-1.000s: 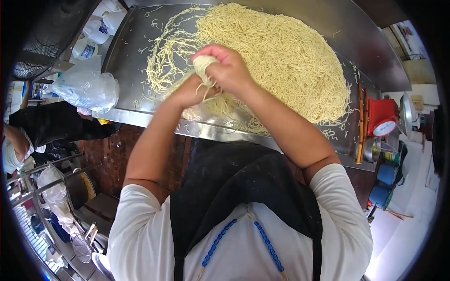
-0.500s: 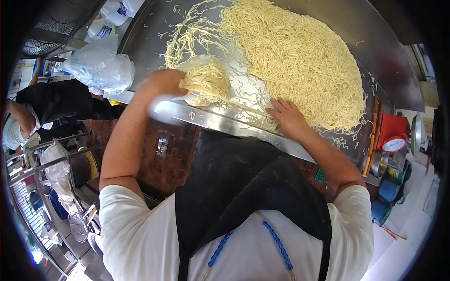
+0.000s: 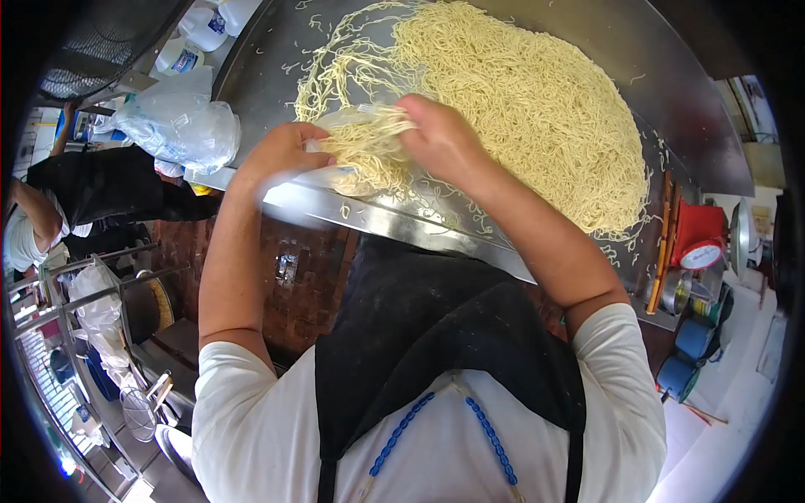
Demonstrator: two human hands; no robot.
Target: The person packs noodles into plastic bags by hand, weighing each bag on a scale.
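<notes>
A clear plastic bag (image 3: 356,183) with noodles in it rests near the front edge of the metal worktable. My left hand (image 3: 289,152) grips the bag's left side, thumb and fingers closed on the plastic. My right hand (image 3: 440,138) is at the bag's right side, its fingers closed around a bunch of noodles (image 3: 381,127) that stretches across the bag's mouth. A large heap of pale yellow noodles (image 3: 537,117) covers the table to the right. Loose strands (image 3: 335,80) trail in a curve behind the bag.
The metal table (image 3: 260,75) has a raised front rim (image 3: 386,222). Plastic bags (image 3: 180,130) lie at its left corner, with white jugs (image 3: 205,27) behind. Wooden sticks (image 3: 662,243) and a red scale (image 3: 703,235) stand right. A co-worker in a black apron (image 3: 96,180) is at left.
My right hand has moved from the table's front, beside the heap, up and left to the bag, and now holds noodles there. My left hand stays on the bag.
</notes>
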